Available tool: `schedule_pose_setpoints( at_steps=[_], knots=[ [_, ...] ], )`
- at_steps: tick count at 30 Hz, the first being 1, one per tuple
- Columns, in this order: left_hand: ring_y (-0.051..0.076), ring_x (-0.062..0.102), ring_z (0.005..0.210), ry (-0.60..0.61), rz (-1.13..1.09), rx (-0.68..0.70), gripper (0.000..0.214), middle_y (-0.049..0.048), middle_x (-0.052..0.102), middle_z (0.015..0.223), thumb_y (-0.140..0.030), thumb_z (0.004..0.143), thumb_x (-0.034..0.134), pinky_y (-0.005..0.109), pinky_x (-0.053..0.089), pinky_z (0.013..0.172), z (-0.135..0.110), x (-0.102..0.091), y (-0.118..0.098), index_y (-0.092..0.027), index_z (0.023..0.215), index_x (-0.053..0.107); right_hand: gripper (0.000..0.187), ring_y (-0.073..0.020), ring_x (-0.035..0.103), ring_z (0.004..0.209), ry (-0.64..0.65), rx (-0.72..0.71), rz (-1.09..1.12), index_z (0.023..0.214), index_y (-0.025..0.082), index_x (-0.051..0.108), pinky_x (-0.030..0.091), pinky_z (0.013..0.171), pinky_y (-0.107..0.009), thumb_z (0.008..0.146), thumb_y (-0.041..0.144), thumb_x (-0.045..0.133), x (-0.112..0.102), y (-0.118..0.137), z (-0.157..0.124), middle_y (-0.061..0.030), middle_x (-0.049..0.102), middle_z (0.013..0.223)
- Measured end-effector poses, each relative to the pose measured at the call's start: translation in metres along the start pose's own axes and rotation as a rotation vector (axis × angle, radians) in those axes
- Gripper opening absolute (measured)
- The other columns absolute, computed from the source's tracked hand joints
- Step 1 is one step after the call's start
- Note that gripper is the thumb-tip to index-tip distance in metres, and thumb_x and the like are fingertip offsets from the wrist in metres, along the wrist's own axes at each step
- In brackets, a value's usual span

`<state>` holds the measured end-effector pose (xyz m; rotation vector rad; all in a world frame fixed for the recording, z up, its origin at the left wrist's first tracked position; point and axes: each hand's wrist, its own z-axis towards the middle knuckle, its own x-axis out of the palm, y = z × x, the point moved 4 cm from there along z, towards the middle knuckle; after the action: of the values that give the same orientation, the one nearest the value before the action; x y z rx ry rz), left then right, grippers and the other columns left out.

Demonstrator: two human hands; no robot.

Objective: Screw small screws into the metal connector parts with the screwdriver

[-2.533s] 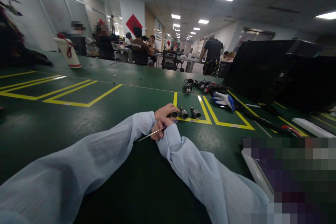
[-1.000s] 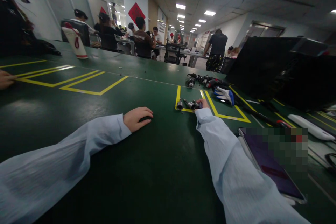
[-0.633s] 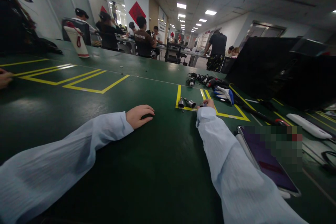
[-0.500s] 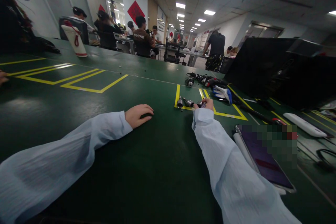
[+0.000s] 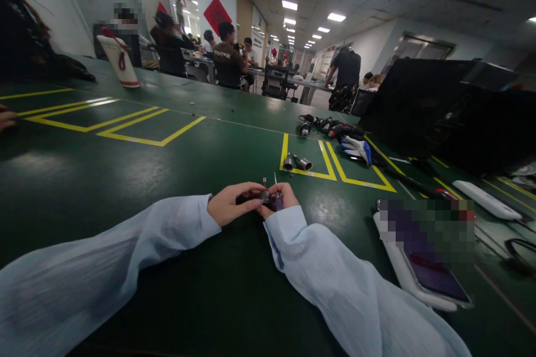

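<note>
My left hand (image 5: 232,202) and my right hand (image 5: 288,196) meet over the green table. Between them is a small dark metal cylindrical part (image 5: 264,196) with a thin pin sticking up. The thumb and fingers of my left hand close on this part. My right hand grips a screwdriver (image 5: 279,201) with a purplish clear handle, its thin shaft pointing up; its fingertips also reach the cylindrical part. Beyond the hands, two metal cylindrical pieces (image 5: 303,163) lie inside a yellow-taped outline. My palms hide the lower side of the held part.
Dark cylindrical parts with cables (image 5: 305,129) and a white-and-blue glove (image 5: 355,149) lie farther back. A phone (image 5: 435,276) rests on a white object at right. A paper cup (image 5: 119,61) stands at far left, and another person's hand (image 5: 6,118) shows at the left edge.
My right hand has come back from the taped outline toward me and left, bringing the cylindrical part and screwdriver. My left hand has moved right and closed on the part.
</note>
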<state>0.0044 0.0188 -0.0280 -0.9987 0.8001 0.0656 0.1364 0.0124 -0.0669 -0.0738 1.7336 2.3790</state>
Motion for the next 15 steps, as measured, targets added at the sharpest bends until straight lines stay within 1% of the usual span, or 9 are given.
schedule_pose_setpoints(
  at_steps=[2,6,10,13,15],
  knots=[
    [0.018,0.059,0.089,0.006,0.019,-0.001,0.035,0.0081,0.064,0.1,-0.032,0.076,0.055,0.032,0.046,0.081,0.0,-0.001,0.002,-0.014,0.105,0.056,0.035,-0.0114,0.046,0.054,0.04,-0.007,-0.043,0.074,0.022,0.043,0.039,0.052,-0.024,0.05,0.02,0.069,0.0,-0.002,0.002,0.0038,0.052,0.064],
    [0.018,0.059,0.09,-0.031,0.047,-0.013,0.035,0.0074,0.065,0.1,-0.031,0.072,0.059,0.032,0.046,0.081,-0.001,-0.002,0.005,-0.015,0.104,0.058,0.032,-0.0114,0.044,0.055,0.084,-0.04,-0.135,0.073,0.021,0.043,0.038,0.053,-0.024,0.049,0.017,0.065,-0.002,0.002,0.003,0.0052,0.048,0.062],
    [0.018,0.06,0.087,-0.019,0.054,0.002,0.035,0.0069,0.066,0.096,-0.03,0.069,0.063,0.031,0.047,0.08,-0.004,-0.001,0.003,-0.014,0.1,0.061,0.029,-0.0131,0.046,0.06,0.08,-0.088,-0.253,0.071,0.021,0.046,0.038,0.056,-0.025,0.048,0.015,0.062,-0.004,0.011,0.0,0.0041,0.046,0.065],
    [0.017,0.061,0.082,-0.059,0.049,0.034,0.033,0.0064,0.067,0.09,-0.028,0.067,0.065,0.031,0.048,0.076,-0.006,-0.002,0.0,-0.014,0.096,0.063,0.026,-0.0145,0.047,0.065,0.065,-0.141,-0.299,0.068,0.022,0.047,0.039,0.06,-0.026,0.047,0.014,0.061,-0.005,0.015,-0.001,0.0032,0.046,0.068],
    [0.017,0.062,0.076,-0.081,0.045,0.069,0.032,0.007,0.067,0.086,-0.027,0.065,0.066,0.03,0.05,0.07,-0.008,-0.002,-0.002,-0.013,0.094,0.064,0.026,-0.0152,0.049,0.066,0.067,-0.15,-0.286,0.068,0.022,0.048,0.04,0.061,-0.027,0.046,0.013,0.06,-0.004,0.013,-0.001,0.0029,0.047,0.069]
  ],
)
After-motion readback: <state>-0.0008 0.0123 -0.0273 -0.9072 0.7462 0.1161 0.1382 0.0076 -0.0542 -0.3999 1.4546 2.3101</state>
